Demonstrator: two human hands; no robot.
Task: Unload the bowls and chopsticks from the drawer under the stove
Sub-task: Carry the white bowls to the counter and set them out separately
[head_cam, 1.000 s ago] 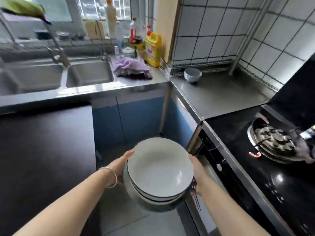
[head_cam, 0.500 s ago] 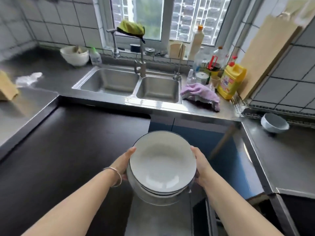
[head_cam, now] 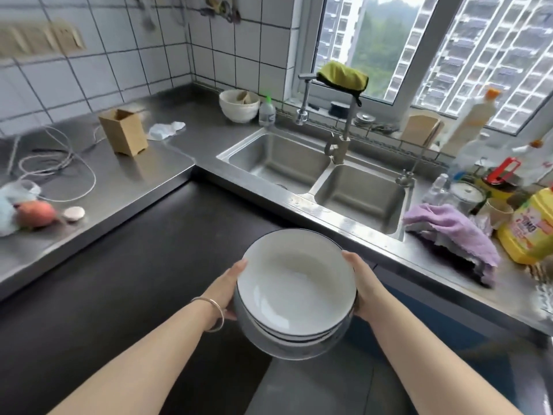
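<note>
A stack of white bowls with dark rims (head_cam: 294, 287) is held in the air in front of me, above the dark cabinet front and floor. My left hand (head_cam: 229, 287) grips the stack's left side, with a bangle on the wrist. My right hand (head_cam: 360, 284) grips its right side. The top bowl is empty. The drawer, the stove and any chopsticks are out of view.
A steel counter (head_cam: 125, 172) runs along the left with a wooden box (head_cam: 123, 131), cables and a peach (head_cam: 36, 214). Ahead is a double sink (head_cam: 317, 172) with a tap. A purple cloth (head_cam: 452, 232), a yellow bottle (head_cam: 529, 229) and jars crowd the right.
The view has swung left from the stove corner to the sink and left counter. Both hands still carry the bowl stack at the same height in front of me.
</note>
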